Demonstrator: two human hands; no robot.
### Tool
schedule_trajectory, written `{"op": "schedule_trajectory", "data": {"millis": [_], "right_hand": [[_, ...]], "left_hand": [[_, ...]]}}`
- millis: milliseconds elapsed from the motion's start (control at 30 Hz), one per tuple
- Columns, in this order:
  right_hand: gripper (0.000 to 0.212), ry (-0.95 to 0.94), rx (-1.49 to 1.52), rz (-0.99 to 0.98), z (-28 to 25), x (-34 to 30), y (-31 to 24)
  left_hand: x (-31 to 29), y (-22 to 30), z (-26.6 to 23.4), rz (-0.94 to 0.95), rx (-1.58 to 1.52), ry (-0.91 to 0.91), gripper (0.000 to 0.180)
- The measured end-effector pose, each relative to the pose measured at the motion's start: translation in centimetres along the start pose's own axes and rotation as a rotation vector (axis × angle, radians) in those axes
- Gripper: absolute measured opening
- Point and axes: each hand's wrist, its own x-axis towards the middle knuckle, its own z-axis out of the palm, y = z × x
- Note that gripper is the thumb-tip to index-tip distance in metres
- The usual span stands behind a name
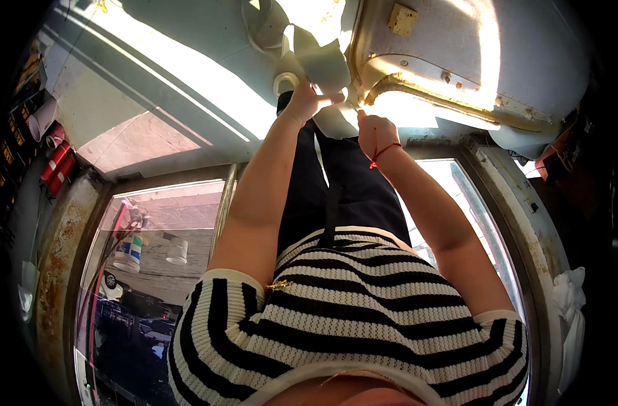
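Note:
Beyond my knees, my left hand [307,105] is closed at the near edge of a smooth pale grey-white piece [324,66], thumb pointing right. Whether that piece is a sheet or a container wall is unclear. My right hand [377,134], a red string bracelet at its wrist, has curled fingers, with the foremost fingertip by the corner of a large pale panel [525,54]. Anything inside those curled fingers is hidden. Brownish, yellowed trim [444,97] runs along the panel's edge. A white ring-shaped roll [286,82] lies left of my left hand.
A pale bucket-like container [264,26] stands beyond my left hand. A yellowish porous block [403,20] rests on the panel. Red cylinders [57,166] lie at the far left. Glass [163,250] in a rusty frame [59,271] is beside me; a white bag [570,298] hangs at right.

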Motion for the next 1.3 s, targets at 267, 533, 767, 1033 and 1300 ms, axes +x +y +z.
{"op": "schedule_trajectory", "data": {"millis": [267, 533, 767, 1033, 1300], "right_hand": [[0.017, -0.034, -0.033, 0.027, -0.2, 0.5, -1.0], [0.021, -0.038, -0.152, -0.002, -0.9, -1.5, -2.1], [0.016, -0.036, -0.318, -0.059, 0.0, -2.0, -1.7], [0.016, -0.14, -0.536, -0.173, -2.7, -2.1, -0.3], [0.022, -0.093, -0.643, -0.399, -3.2, -1.5, 0.8]], "left_hand": [[-1.0, -6.5, -0.6, -0.008, 0.007, 0.669, 0.024], [-4.1, -5.6, 0.1, 0.022, -0.089, 0.899, 0.026], [-7.5, -5.7, -0.3, -0.101, -0.568, 0.648, 0.031], [-9.1, -5.6, -0.1, -0.444, -0.546, -0.197, 0.057], [-10.3, -7.6, 2.3, -0.365, -0.349, 0.25, 0.03]]}}
